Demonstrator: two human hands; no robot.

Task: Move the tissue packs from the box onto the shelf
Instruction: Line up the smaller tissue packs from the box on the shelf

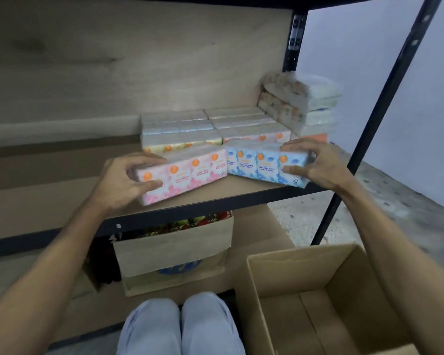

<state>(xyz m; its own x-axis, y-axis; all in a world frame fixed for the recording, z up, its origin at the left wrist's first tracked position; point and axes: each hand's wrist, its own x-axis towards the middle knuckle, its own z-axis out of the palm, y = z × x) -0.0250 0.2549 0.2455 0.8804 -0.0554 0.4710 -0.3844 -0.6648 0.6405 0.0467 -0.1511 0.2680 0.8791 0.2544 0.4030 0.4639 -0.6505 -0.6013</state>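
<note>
The cardboard box [292,272] sits on the floor below the shelf [49,206], off to the right, with its flaps open and its brown bottom showing. Under the shelf stands a brown paper bag [172,248] with red and green things in it. They may be fruit, but it is too dark to be sure. On the shelf, near its front edge, a pink tissue pack [187,172] and a blue tissue pack [256,166] lie end to end and touch. The left hand [121,183] grips the left end of the pink pack, fingers [146,160] curled over the top and thumb on the front. The right hand [315,162] grips the right end of the blue pack the same way. Behind them on the shelf lie low stacks of more tissue packs [180,131], and at the shelf's back right corner is a pile of wrapped bundles [292,98].
</note>
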